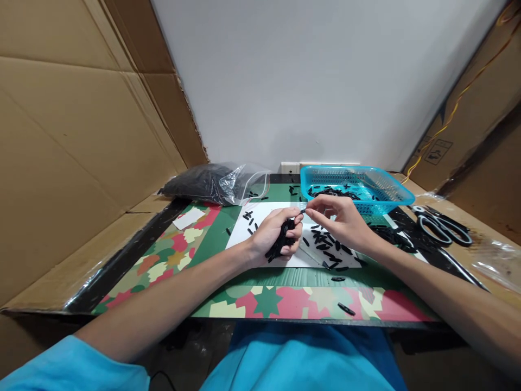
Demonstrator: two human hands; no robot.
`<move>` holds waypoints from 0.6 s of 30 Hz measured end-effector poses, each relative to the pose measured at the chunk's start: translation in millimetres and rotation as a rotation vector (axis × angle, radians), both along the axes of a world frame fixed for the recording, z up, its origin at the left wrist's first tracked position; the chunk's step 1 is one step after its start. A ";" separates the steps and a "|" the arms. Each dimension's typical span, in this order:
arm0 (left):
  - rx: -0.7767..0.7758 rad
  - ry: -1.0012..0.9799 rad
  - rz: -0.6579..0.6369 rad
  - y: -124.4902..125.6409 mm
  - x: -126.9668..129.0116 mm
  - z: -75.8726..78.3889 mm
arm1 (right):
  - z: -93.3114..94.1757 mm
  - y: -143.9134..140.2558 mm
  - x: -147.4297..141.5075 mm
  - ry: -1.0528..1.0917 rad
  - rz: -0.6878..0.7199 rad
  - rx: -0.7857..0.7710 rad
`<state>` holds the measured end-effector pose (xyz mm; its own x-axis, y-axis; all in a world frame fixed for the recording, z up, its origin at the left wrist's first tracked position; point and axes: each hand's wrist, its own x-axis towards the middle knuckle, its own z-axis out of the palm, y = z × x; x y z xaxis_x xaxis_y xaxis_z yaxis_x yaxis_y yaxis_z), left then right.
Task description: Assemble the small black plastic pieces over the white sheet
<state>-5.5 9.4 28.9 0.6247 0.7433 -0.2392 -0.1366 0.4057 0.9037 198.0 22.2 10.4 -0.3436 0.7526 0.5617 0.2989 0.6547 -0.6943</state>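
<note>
My left hand (pixel 277 236) is curled around a bunch of small black strip-like pieces (pixel 280 244), which stick out below the fingers. Between the tips of my left thumb and forefinger and the pinched fingers of my right hand (pixel 340 220) is one small dark piece (pixel 303 211); its exact kind is too small to tell. Both hands are above a white sheet (pixel 240 244). More loose black pieces (pixel 323 239) lie scattered on that sheet, under and beside my right hand.
A blue plastic basket (pixel 401 190) with black pieces inside stands at the back right. Scissors (pixel 442 225) lie to the right. At the back left rests a clear zip bag (pixel 211 182) of dark material. Cardboard walls (pixel 81 136) flank the patterned table top (pixel 268 301).
</note>
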 end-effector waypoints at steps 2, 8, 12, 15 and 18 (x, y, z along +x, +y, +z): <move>0.004 -0.007 0.006 -0.3 -0.3 -0.4 | -2.3 -0.1 0.1 -0.005 -0.020 0.076; 0.008 -0.028 0.013 -0.2 -0.8 -1.1 | -5.4 0.8 0.6 -0.018 -0.026 0.148; 0.039 -0.025 0.015 -0.7 -0.3 -0.9 | -2.5 -1.7 0.6 -0.040 -0.026 0.121; 0.031 -0.010 0.014 -1.5 0.0 -0.1 | -0.7 -4.6 0.3 -0.034 -0.027 0.127; -0.038 -0.004 0.003 -1.7 0.1 1.1 | -0.7 -6.5 0.1 -0.001 -0.039 0.154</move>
<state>-5.4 7.8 29.9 0.6238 0.7355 -0.2646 -0.1416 0.4393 0.8871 198.1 15.7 9.7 -0.3166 0.6701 0.6714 0.3267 0.7415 -0.5860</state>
